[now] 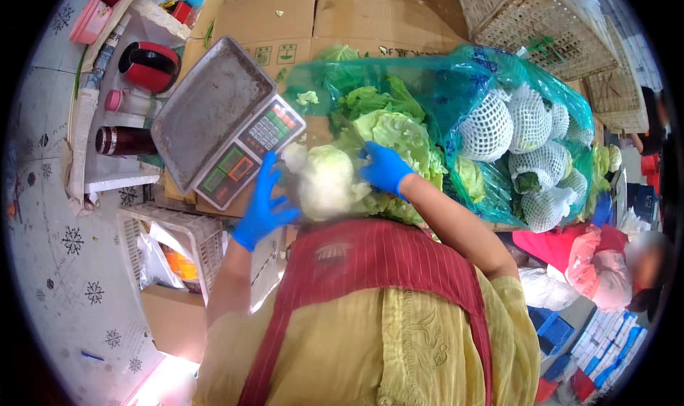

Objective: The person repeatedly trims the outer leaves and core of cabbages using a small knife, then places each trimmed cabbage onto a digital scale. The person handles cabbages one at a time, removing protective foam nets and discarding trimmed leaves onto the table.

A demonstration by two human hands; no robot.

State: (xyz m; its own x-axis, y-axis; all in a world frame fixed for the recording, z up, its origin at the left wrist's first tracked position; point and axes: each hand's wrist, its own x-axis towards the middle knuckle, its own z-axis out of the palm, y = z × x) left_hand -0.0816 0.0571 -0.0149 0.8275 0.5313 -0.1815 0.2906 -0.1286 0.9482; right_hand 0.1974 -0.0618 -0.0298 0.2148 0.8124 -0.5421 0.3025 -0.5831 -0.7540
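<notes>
A pale, round vegetable head point(327, 182), blurred and possibly a cauliflower or cabbage, is between my hands in front of the apron. My left hand point(264, 205), in a blue glove, is left of it with fingers spread, holding nothing. My right hand point(386, 169), gloved alike, curls just right of the head. A thin blade point(356, 131), apparently a knife's, extends up-left from its fingers; the handle is hidden. Loose green leaves point(395, 130) are heaped beyond and beside this hand. To the right, several vegetable heads in white foam nets point(485, 128) lie in a green plastic bag point(427, 69).
A digital scale with a worn metal pan point(214, 112) stands left on the cardboard-covered surface point(262, 13). Beyond it are a dark red flask point(125, 141) and a jar point(131, 103). Plastic crates stand upper right point(545, 31) and lower left point(214, 245). Another person point(593, 267) is at right.
</notes>
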